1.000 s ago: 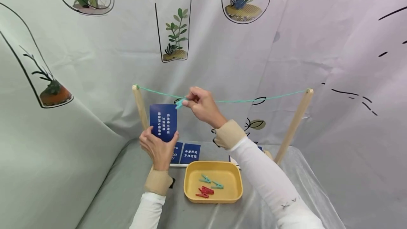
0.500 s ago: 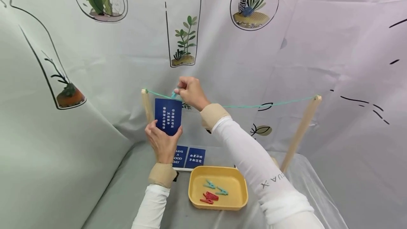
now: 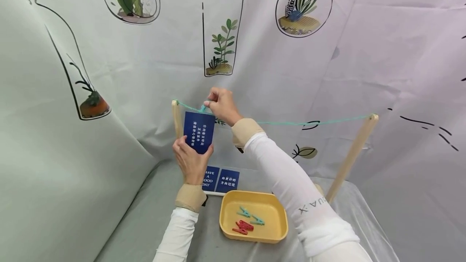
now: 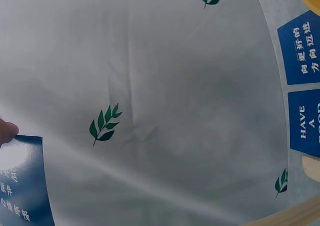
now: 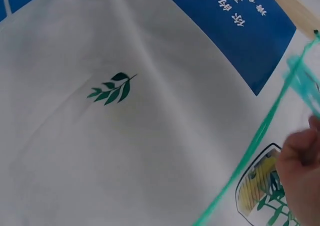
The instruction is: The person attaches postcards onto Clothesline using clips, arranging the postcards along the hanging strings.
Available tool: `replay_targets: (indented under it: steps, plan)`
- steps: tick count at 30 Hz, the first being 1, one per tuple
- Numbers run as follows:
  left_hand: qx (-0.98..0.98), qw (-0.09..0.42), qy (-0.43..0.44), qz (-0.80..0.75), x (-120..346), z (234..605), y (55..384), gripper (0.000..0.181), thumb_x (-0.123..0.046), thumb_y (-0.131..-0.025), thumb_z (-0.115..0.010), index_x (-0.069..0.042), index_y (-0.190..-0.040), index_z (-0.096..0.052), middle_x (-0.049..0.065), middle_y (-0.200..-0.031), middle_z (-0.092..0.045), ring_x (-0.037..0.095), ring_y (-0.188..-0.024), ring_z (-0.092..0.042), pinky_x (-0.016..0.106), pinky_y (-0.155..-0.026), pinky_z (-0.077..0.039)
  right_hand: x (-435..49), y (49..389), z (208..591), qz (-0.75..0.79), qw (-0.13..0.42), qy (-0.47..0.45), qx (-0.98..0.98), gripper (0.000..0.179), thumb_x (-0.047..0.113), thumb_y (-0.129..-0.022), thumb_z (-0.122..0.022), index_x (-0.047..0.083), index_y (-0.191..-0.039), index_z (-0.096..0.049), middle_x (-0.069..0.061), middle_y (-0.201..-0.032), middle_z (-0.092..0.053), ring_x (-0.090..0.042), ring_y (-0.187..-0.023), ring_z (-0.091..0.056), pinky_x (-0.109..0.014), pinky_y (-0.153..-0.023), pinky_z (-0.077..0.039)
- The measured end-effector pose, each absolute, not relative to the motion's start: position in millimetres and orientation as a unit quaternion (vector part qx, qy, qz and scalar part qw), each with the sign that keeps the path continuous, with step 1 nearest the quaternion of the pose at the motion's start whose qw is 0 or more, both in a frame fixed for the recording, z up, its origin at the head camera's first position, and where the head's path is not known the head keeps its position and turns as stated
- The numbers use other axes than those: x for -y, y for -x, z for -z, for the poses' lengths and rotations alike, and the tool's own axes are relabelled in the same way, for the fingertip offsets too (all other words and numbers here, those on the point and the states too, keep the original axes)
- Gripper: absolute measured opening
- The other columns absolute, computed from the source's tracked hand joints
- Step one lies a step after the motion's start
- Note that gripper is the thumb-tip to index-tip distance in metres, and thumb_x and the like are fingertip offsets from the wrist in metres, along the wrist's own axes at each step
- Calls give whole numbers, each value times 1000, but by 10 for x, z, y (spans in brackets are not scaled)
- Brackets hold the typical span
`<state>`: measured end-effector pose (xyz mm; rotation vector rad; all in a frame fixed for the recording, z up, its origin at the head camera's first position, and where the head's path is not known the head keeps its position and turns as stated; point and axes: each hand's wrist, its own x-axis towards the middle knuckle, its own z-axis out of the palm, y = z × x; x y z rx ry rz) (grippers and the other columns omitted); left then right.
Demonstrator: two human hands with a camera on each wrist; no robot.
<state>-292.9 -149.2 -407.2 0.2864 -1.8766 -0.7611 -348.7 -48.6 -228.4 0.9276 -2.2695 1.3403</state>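
Observation:
My left hand [image 3: 191,164] grips a dark blue card [image 3: 199,130] with white writing by its lower part, thumb and fingers at opposite side edges. The card stands upright, its top edge right at the green string [image 3: 291,124], close to the left wooden post [image 3: 176,119]. Above that edge my right hand [image 3: 225,107] pinches a teal clothespin [image 3: 203,107] between thumb and fingers. In the right wrist view the clothespin [image 5: 304,83] overlaps the string [image 5: 257,136], and the card [image 5: 245,33] hangs apart from its tip. Only a fingertip [image 4: 7,132] and part of the card show in the left wrist view.
A yellow tray [image 3: 284,219] on the grey-covered table holds teal and red clothespins [image 3: 245,225]. Behind it stand two more blue cards [image 3: 228,180]. The string runs to a right wooden post [image 3: 351,159]. A patterned white curtain [image 3: 276,68] hangs behind.
The card has risen from below the string until its top edge meets it. My right hand has brought the clothespin up over the string, now pointing down. The head view has shifted.

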Motion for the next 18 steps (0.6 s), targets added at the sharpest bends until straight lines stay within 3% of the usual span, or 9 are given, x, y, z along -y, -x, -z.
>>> replay_targets:
  steps: [5, 11, 18]
  plan:
    - [778, 528, -113, 322, 1530, 4036, 2945, 88, -44, -60, -81, -7, -124, -33, 19, -114, -36, 36, -98, -45, 48, -85, -39, 484, 3459, 2208, -490, 205, -336, 778, 25, 2, -81, -67, 7, -64, -48, -4, -65, -53, -13, -56, -44, -22, -55, -37]
    - [774, 532, -98, 329, 1564, 4019, 2957, 88, -44, -60, -82, -8, -122, -33, 19, -115, -35, 37, -100, -44, 48, -86, -38, 548, 3390, 2146, -428, 163, -374, 807, 32, 1, -80, -67, 8, -62, -41, -3, -60, -42, -12, -52, -39, -21, -52, -34]
    - [760, 540, -70, 354, 1552, 4040, 2975, 86, -38, -59, -84, -6, -121, -33, 19, -115, -35, 36, -108, -40, 47, -94, -34, 594, 3393, 2226, -357, 163, -396, 830, 32, -1, -79, -65, 9, -62, -39, -2, -62, -41, -13, -57, -41, -21, -55, -35]
